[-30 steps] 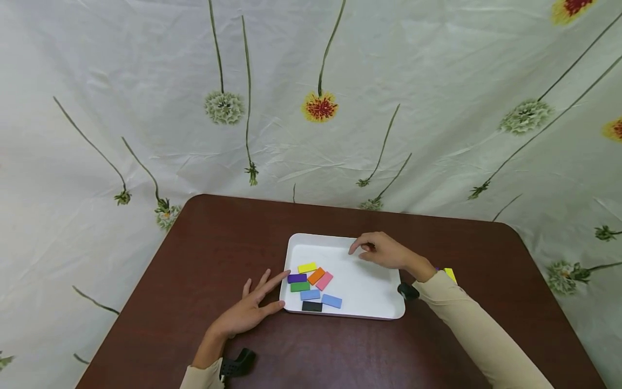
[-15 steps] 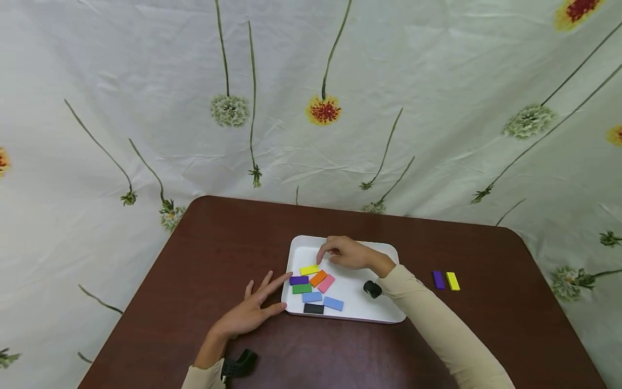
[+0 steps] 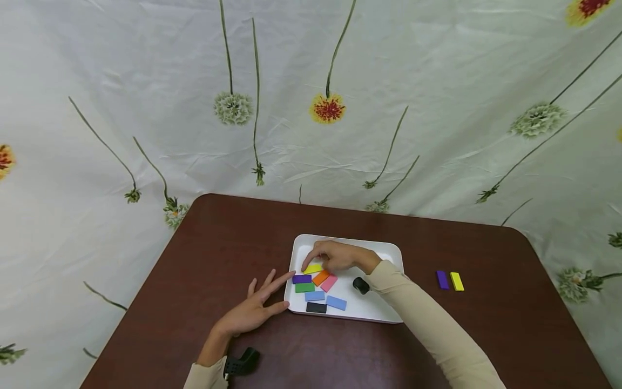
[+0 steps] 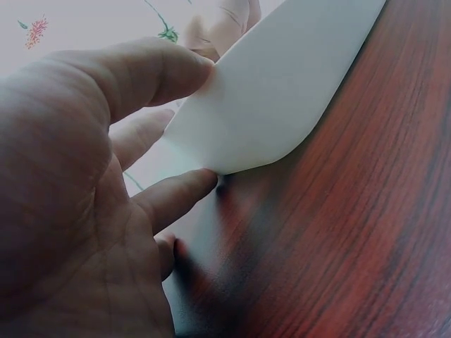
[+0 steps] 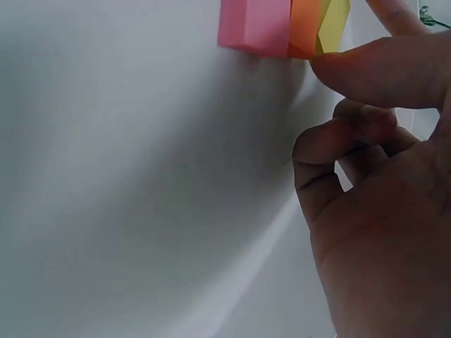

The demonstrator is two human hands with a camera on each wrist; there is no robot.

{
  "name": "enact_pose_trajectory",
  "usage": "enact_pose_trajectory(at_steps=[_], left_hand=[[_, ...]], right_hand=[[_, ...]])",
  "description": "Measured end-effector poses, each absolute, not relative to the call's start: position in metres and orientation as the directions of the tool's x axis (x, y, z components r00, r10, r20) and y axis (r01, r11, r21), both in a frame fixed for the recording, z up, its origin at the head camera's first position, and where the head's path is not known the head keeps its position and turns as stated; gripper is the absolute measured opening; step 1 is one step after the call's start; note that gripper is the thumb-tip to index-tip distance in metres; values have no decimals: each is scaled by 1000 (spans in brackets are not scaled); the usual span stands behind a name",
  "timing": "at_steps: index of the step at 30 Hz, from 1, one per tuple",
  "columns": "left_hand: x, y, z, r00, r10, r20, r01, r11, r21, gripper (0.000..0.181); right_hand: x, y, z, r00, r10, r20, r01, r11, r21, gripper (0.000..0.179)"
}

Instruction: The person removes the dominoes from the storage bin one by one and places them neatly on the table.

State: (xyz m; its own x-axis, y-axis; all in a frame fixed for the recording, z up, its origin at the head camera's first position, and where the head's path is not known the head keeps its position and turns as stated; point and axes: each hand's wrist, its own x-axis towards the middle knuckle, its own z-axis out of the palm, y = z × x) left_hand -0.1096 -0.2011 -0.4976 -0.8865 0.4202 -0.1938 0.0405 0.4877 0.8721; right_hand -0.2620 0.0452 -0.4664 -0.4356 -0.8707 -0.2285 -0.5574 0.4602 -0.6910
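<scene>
I note right hand [image 3: 337, 255] nearer, thumb and index about the ends of yellow block [image 3: 312, 268], long axis roughly left-right; pinch unclear; left hand [image 3: 250, 313] splayed against white tray [image 3: 359, 309]

Dim, perhaps hazy wrist views

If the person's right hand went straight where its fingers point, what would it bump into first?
Most likely the yellow block in the white tray, just by the right hand. They may even be touching; depth is unclear there.
</scene>
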Motion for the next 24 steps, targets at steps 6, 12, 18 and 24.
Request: enact_pose_trajectory(at_steps=[6,12,18,24], left_hand=[[-110,-202,-498,-886,420,-194,37,482,875,66],[-110,-202,-498,-886,423,-192,42,484,874,66],[-111,-202,-499,-888,420,-188,46,487,872,66],[-110,-202,-499,-892,406,-200,29,492,870,65]], right_hand=[[-261,41,-468,-421,-857,-298,-552,503,-665,56],[-258,42,-464,-458,-819,-346,-518,562,-645,54],[-257,45,-463,-489,-791,-367,-472,594,-652,50],[-258,47,-464,-490,-791,-366,-455,591,-667,46]])
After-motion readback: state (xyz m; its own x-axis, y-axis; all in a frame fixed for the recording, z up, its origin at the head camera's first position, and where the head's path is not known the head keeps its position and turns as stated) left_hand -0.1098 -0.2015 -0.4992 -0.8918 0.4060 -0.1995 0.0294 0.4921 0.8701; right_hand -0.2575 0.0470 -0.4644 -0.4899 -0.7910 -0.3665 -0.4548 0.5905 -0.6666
